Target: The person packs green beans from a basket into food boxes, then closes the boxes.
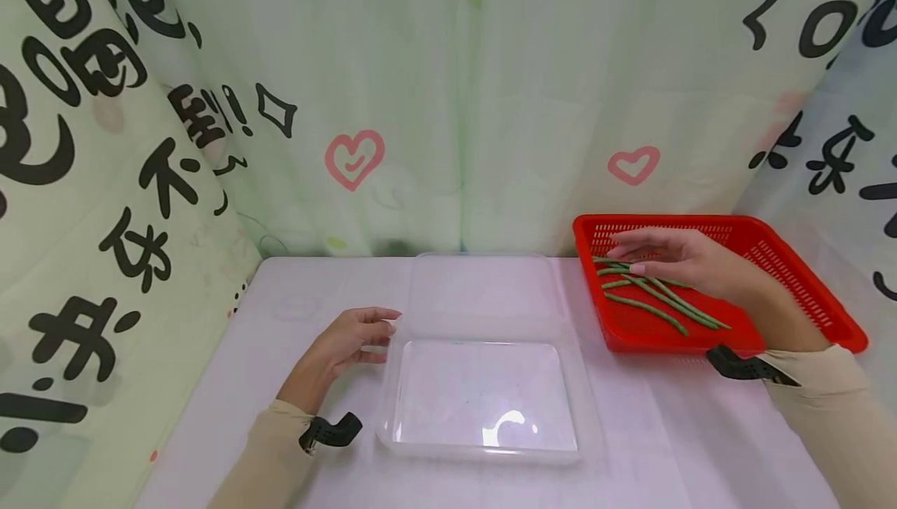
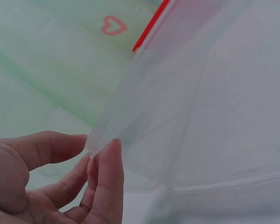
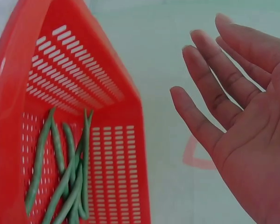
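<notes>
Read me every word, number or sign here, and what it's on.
"!": back cloth.
"O", or zero: back cloth.
"不", apparently: left cloth.
Other large characters, there and on the right cloth: too slanted or cut off to read surely.
Clear container, red basket: no readable text.

Black brush-style lettering on the hanging cloth [image 1: 420, 65]. Left side of the head view: one character reads as 不 [image 1: 165, 180]; below it, one resembling 休 [image 1: 143, 254]; lower, a hash-like character [image 1: 72, 340], reading unsure. Lower left edge: sideways exclamation mark [image 1: 42, 408]. Upper left: tangled characters [image 1: 105, 61], illegible to me; near them a four-pointed star outline [image 1: 276, 110]. Upper right: a ring like O or 0 [image 1: 828, 29]. Centre-left and centre-right: pink heart outlines [image 1: 354, 161]. Left wrist view, top: one pink heart, same cloth.
</notes>
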